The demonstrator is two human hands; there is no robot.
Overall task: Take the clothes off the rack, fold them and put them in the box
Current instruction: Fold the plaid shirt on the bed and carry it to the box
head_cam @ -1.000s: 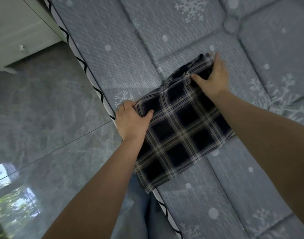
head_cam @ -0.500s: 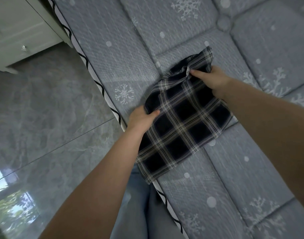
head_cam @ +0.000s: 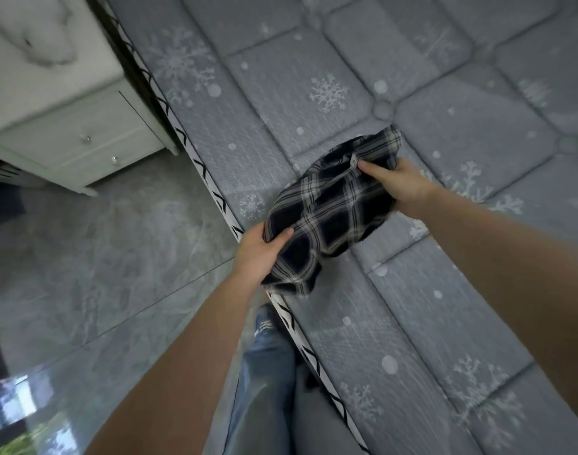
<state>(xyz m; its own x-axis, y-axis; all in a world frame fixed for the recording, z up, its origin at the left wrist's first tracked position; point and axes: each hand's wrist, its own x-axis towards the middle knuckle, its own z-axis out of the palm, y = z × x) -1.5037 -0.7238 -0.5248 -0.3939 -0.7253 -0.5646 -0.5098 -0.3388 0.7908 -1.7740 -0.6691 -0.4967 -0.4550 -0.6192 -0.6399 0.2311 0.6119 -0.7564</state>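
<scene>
Grey quilted bedding printed with snowflakes fills the right half of the frame: the bed [head_cam: 396, 77] runs from the top centre down to the lower right, its zigzag-trimmed edge cutting diagonally through the middle. At centre right the folded plaid garment [head_cam: 330, 211] is held between both hands above the bed's edge, sagging in the middle. The left hand [head_cam: 259, 251] grips the near corner, thumb on top and fingers curled beneath; the right hand [head_cam: 401, 182] pinches the far side, thumb pressed into a bunched ridge of cloth. A pale dresser [head_cam: 67, 126] stands at upper left on the glossy grey floor [head_cam: 84, 257], and the person's jeans [head_cam: 268, 372] show at bottom centre.

No box is in view, so the carry ahead is probably the risky part. The lower flap already dangles loose at the bed's edge; if either grip slackens or the hands drift apart, the layers could slide open and the fold be lost. The bunching under the right thumb may set a crease. Blur makes it hard to tell whether the garment is touching the bedding or fully lifted, so dragging could also pull it askew
</scene>
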